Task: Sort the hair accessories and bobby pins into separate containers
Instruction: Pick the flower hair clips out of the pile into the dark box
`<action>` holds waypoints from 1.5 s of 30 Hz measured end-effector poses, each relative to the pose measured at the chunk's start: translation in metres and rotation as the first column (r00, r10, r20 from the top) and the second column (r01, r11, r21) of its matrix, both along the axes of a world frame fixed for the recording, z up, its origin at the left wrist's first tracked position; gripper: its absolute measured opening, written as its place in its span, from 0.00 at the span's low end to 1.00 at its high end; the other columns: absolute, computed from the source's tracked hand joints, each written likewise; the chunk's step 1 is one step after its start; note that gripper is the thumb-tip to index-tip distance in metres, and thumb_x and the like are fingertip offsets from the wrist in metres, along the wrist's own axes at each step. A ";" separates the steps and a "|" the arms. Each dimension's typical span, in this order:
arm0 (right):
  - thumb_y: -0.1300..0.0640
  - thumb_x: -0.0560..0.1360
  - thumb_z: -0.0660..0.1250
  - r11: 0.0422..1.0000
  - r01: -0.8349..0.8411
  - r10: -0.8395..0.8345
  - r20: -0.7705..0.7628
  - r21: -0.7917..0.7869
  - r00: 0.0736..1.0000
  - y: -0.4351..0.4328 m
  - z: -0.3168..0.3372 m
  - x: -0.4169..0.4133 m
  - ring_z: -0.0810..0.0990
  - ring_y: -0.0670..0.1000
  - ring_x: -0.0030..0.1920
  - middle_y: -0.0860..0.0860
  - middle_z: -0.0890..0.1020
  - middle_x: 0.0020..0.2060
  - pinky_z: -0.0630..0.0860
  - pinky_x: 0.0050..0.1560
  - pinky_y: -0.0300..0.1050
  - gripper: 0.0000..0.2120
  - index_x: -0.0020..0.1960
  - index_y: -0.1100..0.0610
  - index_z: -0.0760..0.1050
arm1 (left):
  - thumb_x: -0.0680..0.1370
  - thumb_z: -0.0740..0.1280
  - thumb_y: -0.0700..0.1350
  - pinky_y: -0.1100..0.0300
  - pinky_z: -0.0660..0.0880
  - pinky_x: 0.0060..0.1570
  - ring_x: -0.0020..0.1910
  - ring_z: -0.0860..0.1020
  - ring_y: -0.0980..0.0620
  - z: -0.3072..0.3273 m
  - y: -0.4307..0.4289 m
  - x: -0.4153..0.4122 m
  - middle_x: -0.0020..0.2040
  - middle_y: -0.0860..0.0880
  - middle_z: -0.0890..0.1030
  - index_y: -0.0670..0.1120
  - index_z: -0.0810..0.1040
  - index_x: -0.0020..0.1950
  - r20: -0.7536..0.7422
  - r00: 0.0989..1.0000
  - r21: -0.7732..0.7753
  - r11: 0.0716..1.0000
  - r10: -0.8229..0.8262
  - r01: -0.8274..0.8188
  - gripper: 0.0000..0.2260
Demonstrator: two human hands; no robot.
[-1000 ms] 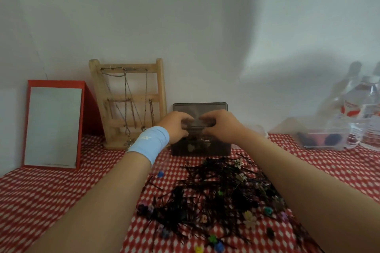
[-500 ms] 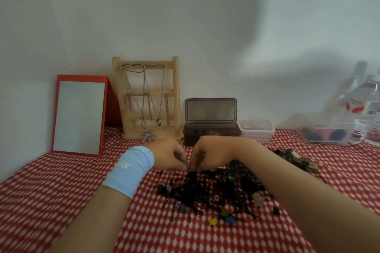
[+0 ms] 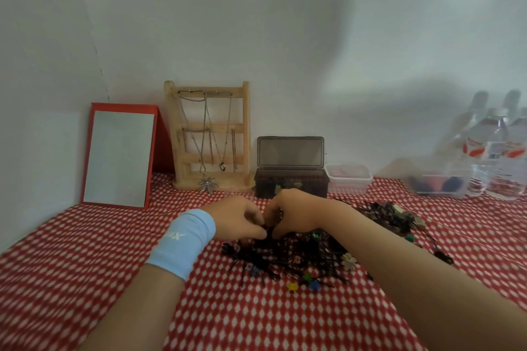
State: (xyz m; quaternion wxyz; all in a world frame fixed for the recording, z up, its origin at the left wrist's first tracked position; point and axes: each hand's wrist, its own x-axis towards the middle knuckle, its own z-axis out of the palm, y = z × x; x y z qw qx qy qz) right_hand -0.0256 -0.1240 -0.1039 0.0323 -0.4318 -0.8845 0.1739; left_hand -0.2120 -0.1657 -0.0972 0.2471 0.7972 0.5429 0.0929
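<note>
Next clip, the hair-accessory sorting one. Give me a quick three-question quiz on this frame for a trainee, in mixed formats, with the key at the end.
1. True or false: the lid of the dark box is closed.
2. Where do the left hand and right hand meet?
A) inside the dark box
B) at the far edge of the pile of pins and clips
C) in the air, well above the table
3. Fill in: the wooden stand between the red-framed mirror and the dark box holds ____.

Key:
1. False; the lid stands open.
2. B
3. necklaces
</note>
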 end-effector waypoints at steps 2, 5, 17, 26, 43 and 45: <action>0.56 0.74 0.75 0.999 0.010 -0.009 -0.021 0.033 1.000 -0.001 0.000 0.000 0.78 0.42 0.47 0.43 0.81 0.49 0.75 0.49 0.36 0.15 0.60 0.50 0.81 | 0.76 0.70 0.48 0.61 0.78 0.53 0.44 0.83 0.56 0.004 0.002 -0.005 0.44 0.56 0.82 0.53 0.81 0.51 0.053 0.998 0.022 0.999 0.030 -0.031 0.05; 0.57 0.77 0.70 1.000 0.028 -0.028 -0.062 0.002 0.998 0.000 0.005 0.001 0.79 0.46 0.54 0.47 0.82 0.58 0.76 0.56 0.40 0.19 0.68 0.50 0.78 | 0.79 0.66 0.46 0.60 0.78 0.51 0.40 0.84 0.55 0.010 0.004 -0.010 0.51 0.53 0.82 0.53 0.81 0.57 0.147 0.987 0.032 0.997 0.058 -0.063 0.09; 0.66 0.78 0.58 0.998 0.065 -0.066 -0.066 -0.027 0.996 -0.007 0.019 -0.022 0.79 0.53 0.56 0.45 0.78 0.57 0.78 0.59 0.54 0.20 0.49 0.48 0.85 | 0.80 0.65 0.40 0.61 0.79 0.47 0.48 0.82 0.51 0.010 0.003 -0.032 0.56 0.51 0.79 0.49 0.80 0.59 0.044 0.993 0.058 0.991 0.114 -0.117 0.10; 0.42 0.75 0.72 0.993 -0.117 0.116 0.155 0.000 0.981 -0.031 -0.001 -0.075 0.81 0.48 0.49 0.49 0.85 0.50 0.79 0.55 0.43 0.17 0.53 0.55 0.85 | 0.79 0.62 0.41 0.58 0.78 0.53 0.48 0.81 0.53 0.009 -0.004 -0.051 0.48 0.57 0.80 0.57 0.79 0.46 -0.003 0.977 0.106 0.972 0.211 -0.210 0.12; 0.46 0.85 0.57 0.985 0.134 -0.148 -0.133 -0.111 0.980 0.014 0.019 -0.003 0.77 0.52 0.40 0.53 0.80 0.39 0.72 0.47 0.48 0.21 0.43 0.56 0.79 | 0.81 0.62 0.42 0.61 0.70 0.59 0.59 0.74 0.55 0.020 0.041 -0.005 0.60 0.55 0.77 0.52 0.78 0.62 0.081 0.988 0.227 0.963 0.133 -0.148 0.12; 0.47 0.84 0.59 0.982 0.171 -0.181 -0.167 -0.077 0.969 0.027 0.020 0.011 0.77 0.50 0.39 0.50 0.80 0.37 0.72 0.44 0.46 0.19 0.39 0.53 0.78 | 0.79 0.66 0.45 0.59 0.72 0.56 0.55 0.75 0.54 0.018 0.056 0.003 0.59 0.52 0.77 0.53 0.76 0.62 0.137 0.975 0.246 0.947 0.176 -0.206 0.11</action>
